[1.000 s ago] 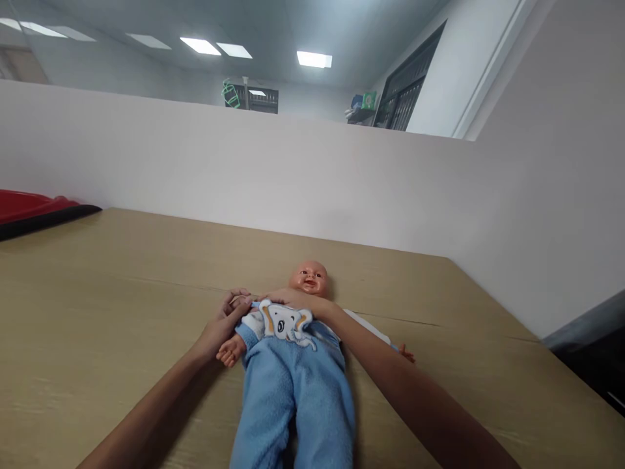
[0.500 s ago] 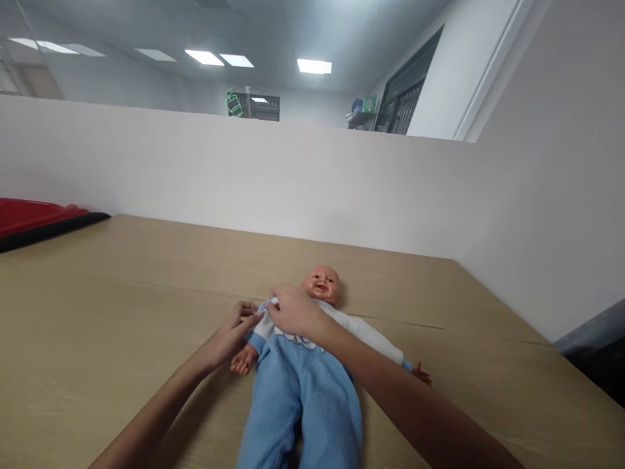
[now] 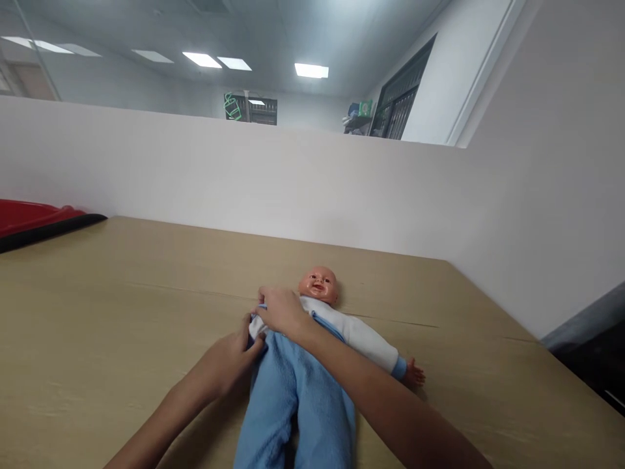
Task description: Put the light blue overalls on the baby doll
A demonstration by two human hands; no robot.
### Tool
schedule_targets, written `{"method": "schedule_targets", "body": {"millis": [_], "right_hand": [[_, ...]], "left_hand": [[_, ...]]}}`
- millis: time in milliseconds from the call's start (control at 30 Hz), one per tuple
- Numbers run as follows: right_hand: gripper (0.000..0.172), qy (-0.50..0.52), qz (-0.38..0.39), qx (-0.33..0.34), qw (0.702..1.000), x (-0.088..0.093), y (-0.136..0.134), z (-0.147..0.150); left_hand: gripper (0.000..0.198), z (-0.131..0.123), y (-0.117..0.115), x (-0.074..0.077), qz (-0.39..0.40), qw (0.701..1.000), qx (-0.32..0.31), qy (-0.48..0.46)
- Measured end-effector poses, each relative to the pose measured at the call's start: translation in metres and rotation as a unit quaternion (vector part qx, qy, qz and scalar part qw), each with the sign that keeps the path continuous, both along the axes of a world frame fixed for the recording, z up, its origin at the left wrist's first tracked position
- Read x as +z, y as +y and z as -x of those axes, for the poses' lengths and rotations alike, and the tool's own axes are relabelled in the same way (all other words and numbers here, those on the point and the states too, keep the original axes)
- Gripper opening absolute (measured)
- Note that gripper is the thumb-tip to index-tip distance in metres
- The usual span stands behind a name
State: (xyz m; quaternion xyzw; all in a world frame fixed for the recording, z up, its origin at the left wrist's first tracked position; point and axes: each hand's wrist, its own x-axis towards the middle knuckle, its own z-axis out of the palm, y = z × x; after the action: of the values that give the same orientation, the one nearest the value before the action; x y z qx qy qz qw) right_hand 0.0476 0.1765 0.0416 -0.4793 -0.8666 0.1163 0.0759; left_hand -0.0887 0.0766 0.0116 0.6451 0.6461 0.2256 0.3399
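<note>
A: Wood-grain table [image 3: 122, 293], white partition wall [image 3: 293, 189] along its far edge. Red tray [image 3: 29, 218] at the far left edge.

B: Subject?

A: Baby doll [image 3: 319, 312] on its back near the table's middle, head toward the partition, legs toward the near edge. Blue trousers [image 3: 297, 404], white top [image 3: 361, 335] with blue cuff.

B: Left hand?

A: Left hand [image 3: 234, 358] lies at the doll's side, fingers curled onto the edge of the top; grip itself hidden.

B: Right?

A: Right hand [image 3: 280, 312] lies over the doll's chest, fingers pinched closed on the top's fabric beside the left hand.
</note>
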Motion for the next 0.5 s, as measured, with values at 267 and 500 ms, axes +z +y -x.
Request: {"method": "schedule_targets", "body": {"millis": [267, 500], "right_hand": [[0.023, -0.018, -0.026, -0.083, 0.996, 0.001, 0.002, -0.013], [0.021, -0.066, -0.011, -0.142, 0.988, 0.009, 0.014, -0.029]], "left_hand": [[0.067, 0.004, -0.014, 0.007, -0.023, 0.990, -0.029, 0.135], [0.051, 0.034, -0.009, -0.010, 0.002, 0.993, 0.007, 0.115]]}}
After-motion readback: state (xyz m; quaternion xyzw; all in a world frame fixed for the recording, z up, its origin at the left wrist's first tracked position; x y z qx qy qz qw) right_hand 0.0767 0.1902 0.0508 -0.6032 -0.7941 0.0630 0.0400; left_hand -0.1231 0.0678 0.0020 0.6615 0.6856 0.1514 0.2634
